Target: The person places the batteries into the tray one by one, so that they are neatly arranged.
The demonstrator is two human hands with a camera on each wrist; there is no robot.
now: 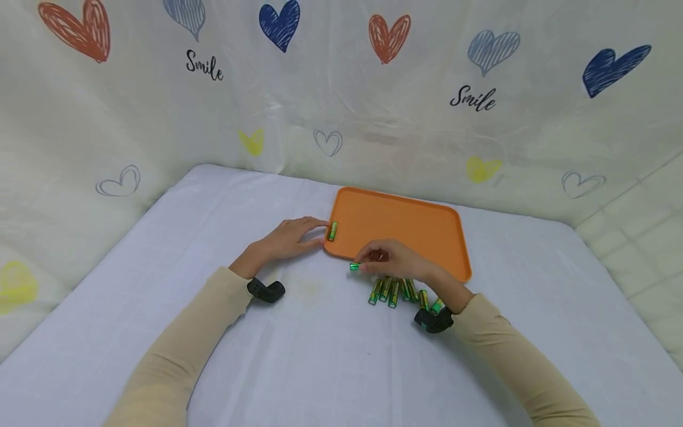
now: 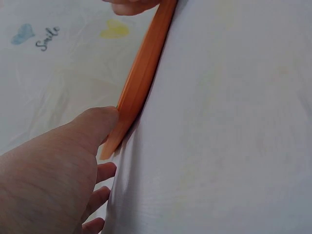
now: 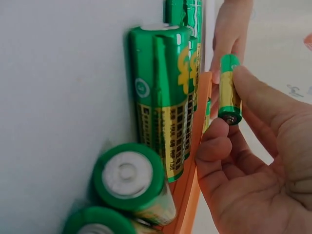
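Note:
My right hand (image 1: pixel 397 259) pinches a green-and-gold battery (image 3: pixel 228 92) between thumb and fingers, over the near edge of the orange tray (image 1: pixel 397 219). At the tray's left end, my left hand (image 1: pixel 290 238) rests with its fingertips and thumb (image 2: pixel 105 119) at the rim. One battery (image 1: pixel 333 231) lies inside the tray along its left side, close to the left fingertips. Below the right hand, several more batteries (image 1: pixel 393 293) lie on the white cloth in front of the tray; the right wrist partly covers some of them.
A white cloth (image 1: pixel 299 356) covers the table. Behind it hangs a pale sheet (image 1: pixel 331 89) printed with hearts and "Smile". Black wrist cameras sit on both wrists, the right one (image 1: pixel 434 320) close to the loose batteries.

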